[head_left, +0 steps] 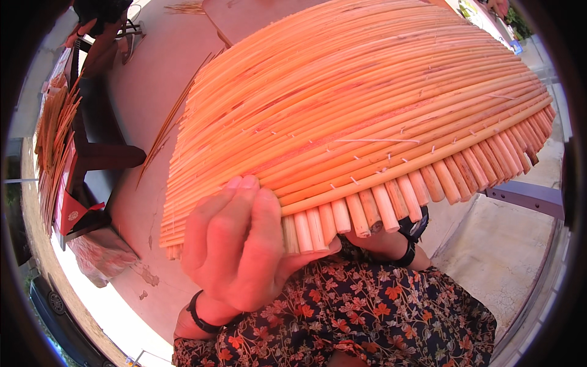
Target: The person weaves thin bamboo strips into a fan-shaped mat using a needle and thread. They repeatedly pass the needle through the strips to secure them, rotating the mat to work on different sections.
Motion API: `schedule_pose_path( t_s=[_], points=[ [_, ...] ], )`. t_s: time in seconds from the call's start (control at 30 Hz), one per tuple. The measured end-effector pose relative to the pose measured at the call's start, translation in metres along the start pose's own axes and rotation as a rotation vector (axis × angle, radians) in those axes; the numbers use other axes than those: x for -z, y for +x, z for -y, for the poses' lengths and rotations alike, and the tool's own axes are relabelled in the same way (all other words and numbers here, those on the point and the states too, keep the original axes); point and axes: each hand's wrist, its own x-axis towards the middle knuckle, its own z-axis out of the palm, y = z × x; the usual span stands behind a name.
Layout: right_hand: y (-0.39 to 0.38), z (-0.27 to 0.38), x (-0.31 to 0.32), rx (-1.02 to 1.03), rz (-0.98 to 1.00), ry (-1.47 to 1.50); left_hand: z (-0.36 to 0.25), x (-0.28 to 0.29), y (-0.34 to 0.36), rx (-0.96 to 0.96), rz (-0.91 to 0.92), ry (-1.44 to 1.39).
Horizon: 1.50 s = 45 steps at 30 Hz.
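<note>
A wide stitched reed mat (367, 116) spreads in front of me, tilted and bowed in this view. Its long stalks lie side by side, fastened by short pale stitches. Along its near edge, a row of short cut reed ends (382, 208) sticks out crosswise under the last long stalk. My left hand (235, 244) is closed on that edge near its left end, fingers on top and thumb underneath. Below the edge, right of the middle, part of my right hand (379, 241) shows; the mat hides its fingers. Black bands circle both wrists.
Left stands a dark bench (110, 156) with a bundle of thin reeds (52, 134) beside it. Loose reeds (171, 131) lie past the mat's left side. Another person's leg (101, 55) is at the upper left. A purplish metal bar (529, 199) juts in at right.
</note>
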Motion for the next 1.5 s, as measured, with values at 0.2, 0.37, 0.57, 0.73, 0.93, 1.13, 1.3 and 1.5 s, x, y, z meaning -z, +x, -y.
schedule_pose_path(
  t_s=[0.2, 0.37, 0.57, 0.73, 0.93, 1.13, 1.3, 1.5],
  points=[
    [0.006, -0.012, 0.017, 0.081, 0.017, 0.078, 0.000, 0.001, 0.001, -0.026, 0.000, 0.038],
    [0.006, -0.014, 0.033, 0.123, 0.033, 0.067, 0.004, 0.000, 0.000, -0.044, 0.013, 0.043],
    [0.009, -0.013, 0.046, 0.153, 0.044, 0.021, 0.004, 0.010, -0.002, -0.039, 0.109, 0.015],
    [0.019, -0.007, 0.059, 0.161, 0.043, -0.060, 0.004, 0.004, 0.003, -0.071, 0.026, 0.047],
    [0.010, -0.005, 0.050, 0.131, 0.144, -0.022, 0.002, 0.003, 0.000, -0.055, 0.056, 0.000],
    [-0.027, -0.010, -0.008, -0.011, 0.046, 0.345, 0.003, 0.005, 0.001, -0.021, 0.029, 0.014],
    [-0.013, -0.016, 0.018, 0.004, 0.110, 0.375, 0.005, 0.004, -0.002, -0.035, 0.036, 0.008],
    [-0.009, -0.022, 0.032, -0.080, 0.245, 0.528, 0.002, 0.002, 0.001, -0.050, 0.041, 0.009]
  ],
)
